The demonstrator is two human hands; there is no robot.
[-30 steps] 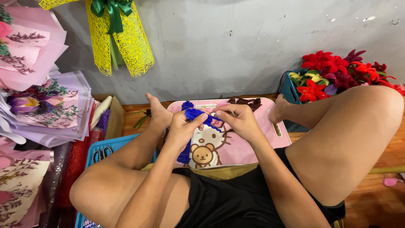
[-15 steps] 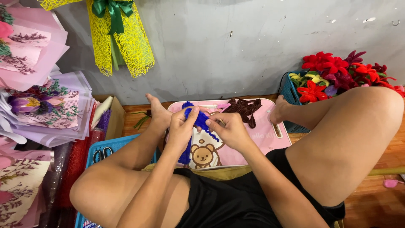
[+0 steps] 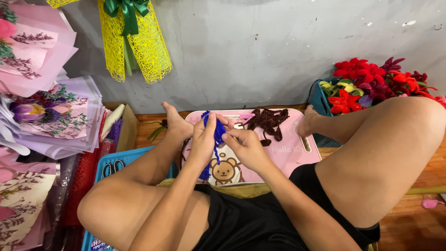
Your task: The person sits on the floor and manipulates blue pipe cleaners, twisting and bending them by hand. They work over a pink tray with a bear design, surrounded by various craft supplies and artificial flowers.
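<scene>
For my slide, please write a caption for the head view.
Both hands, left hand and right hand, work blue fuzzy stems over a pink lap tray beside dark brown pieces.

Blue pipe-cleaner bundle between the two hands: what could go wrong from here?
The blue bundle is pinched only near its top by the left hand and the right hand, with its tail hanging loose over the pink tray; a slack grip might let the shape unwind. The dark red pieces lie loose close by the right hand, so a sweep of it could knock them off the tray. The tray seems propped over the lap, so a leg shift could tilt it.
</scene>
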